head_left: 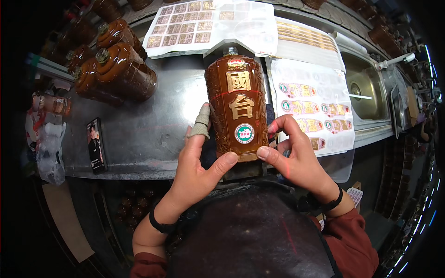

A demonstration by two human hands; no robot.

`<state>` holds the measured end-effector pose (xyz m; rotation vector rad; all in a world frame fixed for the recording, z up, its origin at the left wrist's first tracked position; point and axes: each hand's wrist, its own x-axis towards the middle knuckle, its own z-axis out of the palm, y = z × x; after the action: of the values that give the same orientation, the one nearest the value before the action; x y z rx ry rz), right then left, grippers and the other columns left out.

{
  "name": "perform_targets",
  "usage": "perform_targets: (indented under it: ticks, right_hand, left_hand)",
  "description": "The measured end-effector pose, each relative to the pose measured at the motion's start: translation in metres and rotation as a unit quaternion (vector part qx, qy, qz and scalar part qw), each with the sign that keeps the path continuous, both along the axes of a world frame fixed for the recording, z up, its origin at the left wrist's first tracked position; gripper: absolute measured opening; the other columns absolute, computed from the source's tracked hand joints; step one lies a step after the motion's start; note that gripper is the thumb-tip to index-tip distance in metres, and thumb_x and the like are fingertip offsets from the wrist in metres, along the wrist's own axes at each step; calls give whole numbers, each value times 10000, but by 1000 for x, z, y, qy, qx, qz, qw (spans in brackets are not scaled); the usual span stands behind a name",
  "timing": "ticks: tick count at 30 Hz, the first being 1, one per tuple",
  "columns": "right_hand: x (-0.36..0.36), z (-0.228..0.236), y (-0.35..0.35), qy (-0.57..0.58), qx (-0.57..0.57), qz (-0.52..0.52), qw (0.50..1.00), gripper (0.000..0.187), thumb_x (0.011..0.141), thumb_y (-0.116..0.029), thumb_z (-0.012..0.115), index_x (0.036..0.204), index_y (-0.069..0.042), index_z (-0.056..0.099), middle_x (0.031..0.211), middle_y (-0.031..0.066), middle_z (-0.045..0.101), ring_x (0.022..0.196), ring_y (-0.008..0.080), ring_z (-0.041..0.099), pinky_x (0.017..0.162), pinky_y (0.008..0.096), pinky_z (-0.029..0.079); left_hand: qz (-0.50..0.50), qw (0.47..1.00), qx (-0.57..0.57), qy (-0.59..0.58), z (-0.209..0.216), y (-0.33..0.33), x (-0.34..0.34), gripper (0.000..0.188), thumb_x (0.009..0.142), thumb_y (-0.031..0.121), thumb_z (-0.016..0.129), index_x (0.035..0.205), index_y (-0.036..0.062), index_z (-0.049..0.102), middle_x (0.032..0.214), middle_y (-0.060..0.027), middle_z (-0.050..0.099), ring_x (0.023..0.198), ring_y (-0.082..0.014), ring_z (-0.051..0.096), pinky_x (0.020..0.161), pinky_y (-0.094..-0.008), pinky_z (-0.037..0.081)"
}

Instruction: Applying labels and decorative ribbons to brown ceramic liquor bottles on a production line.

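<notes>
A brown glazed bottle (218,109) lies front side up before me, its clear-topped neck pointing away. Raised gold characters, a red emblem and a round green-and-white label decorate its front. My left hand (194,169) grips its lower left side, the thumb pressed on the base edge; a grey cloth sleeve covers one finger. At the lower right, my right hand (299,162) has its thumb on the base corner and its index finger bent beside the bottle. The fingers underneath are hidden. A dark angled support (208,52) shows behind the bottle's neck.
Several similar brown bottles (125,74) stand at the left of the metal bench (178,92). A phone (96,146) with a lit screen rests nearer. Sticker sheets (185,23) lie at the back, more label sheets (296,69) at right, beside a metal sink (375,109).
</notes>
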<state>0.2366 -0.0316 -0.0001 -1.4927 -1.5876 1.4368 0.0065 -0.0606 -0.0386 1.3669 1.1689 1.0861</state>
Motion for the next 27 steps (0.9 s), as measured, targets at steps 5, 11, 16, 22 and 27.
perform_targets:
  ticks: [5,11,16,22,27]
  right_hand:
    - [0,2,0,2,-10,-1,1000,470,835,-321,830,1076,-55,526,891,13,546,604,64,405,532,255,376]
    - [-1,-3,-2,2,12,-2,1000,467,841,-324,822,1076,-48,526,914,27,547,618,69,415,549,258,392]
    - [-1,-2,-1,5,10,2,1000,459,847,-315,814,1071,-39,523,921,36,541,625,70,418,555,260,399]
    - [-1,-3,-2,10,13,-2,1000,453,848,-306,813,1067,-38,520,920,37,539,622,63,412,550,251,393]
    - [-3,-2,-2,9,15,-1,1000,448,848,-296,815,1068,-41,520,916,33,535,615,56,405,544,247,388]
  left_hand:
    - [-28,999,-16,17,2,0,-1,943,922,283,715,1566,-96,140,1611,-222,265,1502,-303,257,1227,-420,187]
    - [-32,999,-13,25,1,1,-3,947,921,289,715,1565,-99,139,1609,-226,267,1502,-304,257,1227,-419,186]
    - [-1,1000,9,22,-1,0,0,915,903,305,745,1536,-111,233,1537,-266,370,1447,-353,339,1193,-455,237]
    - [0,1000,0,10,-2,-1,0,915,906,310,742,1541,-102,230,1540,-266,366,1444,-352,339,1193,-455,235]
    - [-2,1000,-2,14,-1,-1,-2,918,905,311,742,1543,-101,227,1540,-266,368,1449,-352,323,1194,-461,229]
